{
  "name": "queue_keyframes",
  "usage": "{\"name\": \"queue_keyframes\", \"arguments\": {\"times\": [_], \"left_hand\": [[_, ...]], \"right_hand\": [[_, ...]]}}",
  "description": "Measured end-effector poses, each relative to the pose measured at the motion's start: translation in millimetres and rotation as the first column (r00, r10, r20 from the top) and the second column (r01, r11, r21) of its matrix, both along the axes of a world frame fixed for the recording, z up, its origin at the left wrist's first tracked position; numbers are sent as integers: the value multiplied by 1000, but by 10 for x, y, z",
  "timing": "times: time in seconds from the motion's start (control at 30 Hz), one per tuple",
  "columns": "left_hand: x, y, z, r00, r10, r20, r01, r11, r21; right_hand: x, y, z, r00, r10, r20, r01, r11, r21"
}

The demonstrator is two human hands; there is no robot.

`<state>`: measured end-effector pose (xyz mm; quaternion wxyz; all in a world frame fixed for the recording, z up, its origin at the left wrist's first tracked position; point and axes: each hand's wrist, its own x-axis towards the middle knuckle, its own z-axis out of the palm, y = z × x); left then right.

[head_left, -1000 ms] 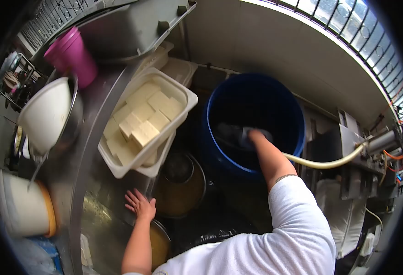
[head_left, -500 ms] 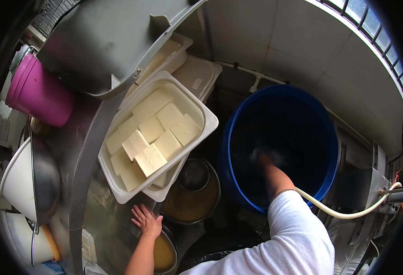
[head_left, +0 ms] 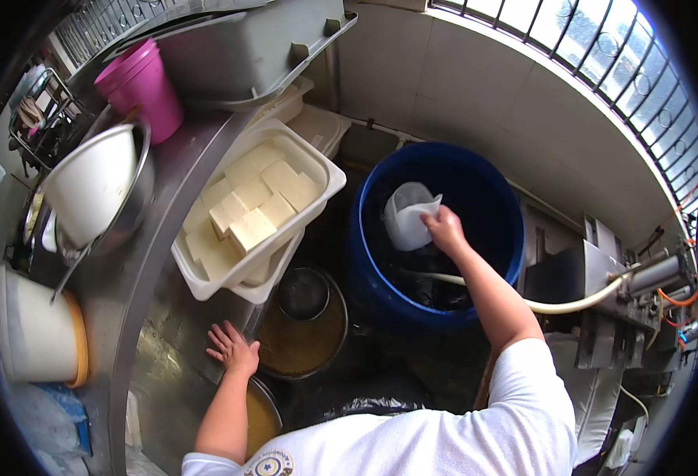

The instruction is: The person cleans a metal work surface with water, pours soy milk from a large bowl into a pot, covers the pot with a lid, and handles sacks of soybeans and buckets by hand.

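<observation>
My right hand (head_left: 444, 228) grips the edge of a translucent white plastic scoop (head_left: 407, 214), its round opening tilted up. Hand and scoop are over the mouth of a large blue barrel (head_left: 361, 254). A cream-coloured hose (head_left: 571, 308) runs over the barrel's rim and down inside, where the bottom is dark. My left hand (head_left: 238, 353) lies with fingers spread on the edge of the metal counter (head_left: 170, 349), holding nothing. Just beyond it, a white plastic tub (head_left: 329, 181) holds several blocks of tofu (head_left: 252, 230).
Below the counter edge stand a metal pot (head_left: 301, 349) of brownish liquid with a bowl in it and a second pot (head_left: 262, 416). To the left are a pink bucket (head_left: 147, 91), a white basin (head_left: 95, 186) and a white bucket (head_left: 36, 333). Metal machinery (head_left: 587, 274) stands at the right.
My right hand has come up from deep inside the blue barrel, and the white scoop now shows in it. My left hand stays spread at the counter edge. The view has shifted.
</observation>
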<state>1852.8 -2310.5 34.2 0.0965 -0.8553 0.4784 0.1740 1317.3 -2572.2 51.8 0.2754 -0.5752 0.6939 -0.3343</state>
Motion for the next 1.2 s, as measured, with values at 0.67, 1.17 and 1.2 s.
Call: {"name": "queue_keyframes", "arguments": {"times": [0.67,1.17,1.2], "left_hand": [[-1993,1052,417,-33,-489,-872,518,737,-434],[-4244,1369,926,-422,-343,-839,96,903,-418],[-4156,1555,953,-269,-422,-866,269,830,-488]], "right_hand": [[1055,4977,2739,880,-146,-453,268,939,218],[1029,6729,2713,877,-475,73,480,860,-175],[988,7002,2420,905,-420,68,418,846,-332]]}}
